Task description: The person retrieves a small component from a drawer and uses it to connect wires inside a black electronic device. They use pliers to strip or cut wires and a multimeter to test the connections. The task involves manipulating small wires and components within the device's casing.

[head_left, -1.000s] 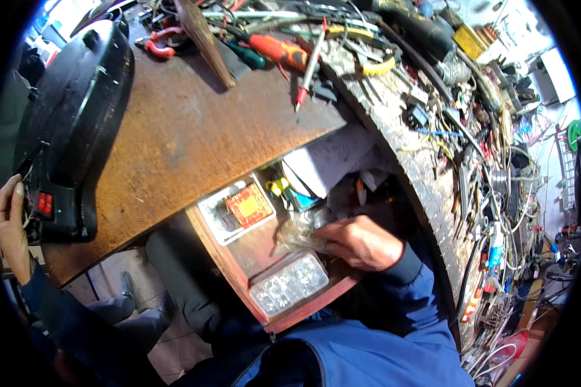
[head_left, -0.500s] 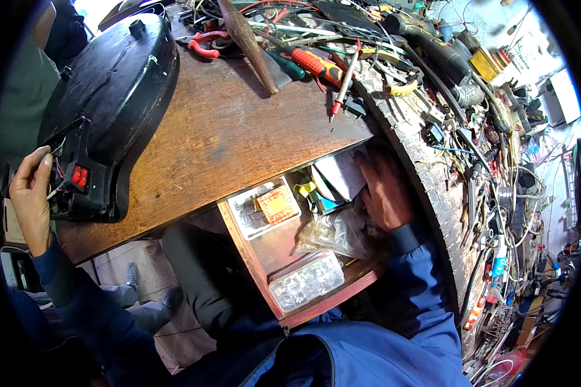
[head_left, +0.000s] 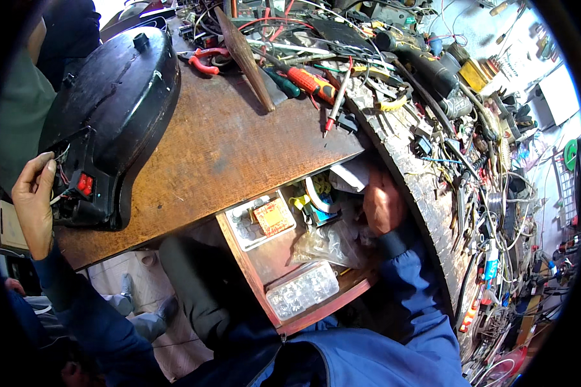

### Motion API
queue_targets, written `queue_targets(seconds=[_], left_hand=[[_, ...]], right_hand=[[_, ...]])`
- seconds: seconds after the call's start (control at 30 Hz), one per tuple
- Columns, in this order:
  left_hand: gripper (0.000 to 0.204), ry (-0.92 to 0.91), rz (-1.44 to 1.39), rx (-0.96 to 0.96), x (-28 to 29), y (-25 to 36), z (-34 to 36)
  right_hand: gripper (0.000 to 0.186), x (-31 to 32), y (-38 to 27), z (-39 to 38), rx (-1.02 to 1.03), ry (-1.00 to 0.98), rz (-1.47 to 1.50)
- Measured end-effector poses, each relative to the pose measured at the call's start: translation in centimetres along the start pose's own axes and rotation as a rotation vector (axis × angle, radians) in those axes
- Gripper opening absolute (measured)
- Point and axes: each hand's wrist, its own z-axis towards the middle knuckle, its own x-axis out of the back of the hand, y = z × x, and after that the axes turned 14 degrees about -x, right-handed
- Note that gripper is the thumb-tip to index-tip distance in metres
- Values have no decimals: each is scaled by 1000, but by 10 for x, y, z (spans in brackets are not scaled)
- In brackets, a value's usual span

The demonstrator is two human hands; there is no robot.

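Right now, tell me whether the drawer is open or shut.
Open: the drawer juts from under the tabletop, a clear plastic box inside showing.

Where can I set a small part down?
Widest: the brown tabletop, between the black casing, wooden stick and drawer. Smaller: inside the drawer, between the white tray and clear box. Crowded: tabletop's far end, around pliers; drawer's back, around the right hand.

The right hand [head_left: 384,205], right of centre, has hidden fingertips; lower centre, the box [head_left: 330,276] holds indistinct parts [head_left: 294,297]; upper left, a person [head_left: 20,116] is cut off.
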Motion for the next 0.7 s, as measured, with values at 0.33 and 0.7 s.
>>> queue_targets(seconds=[0.33,0.7], left_hand=[[21,-7,140,-16,0,9,0],[28,-52,106,-28,15,-39,3]], right_hand=[[8,4,-40,-1,128,-40,50],[45,62,-103,-21,498,-110,250]])
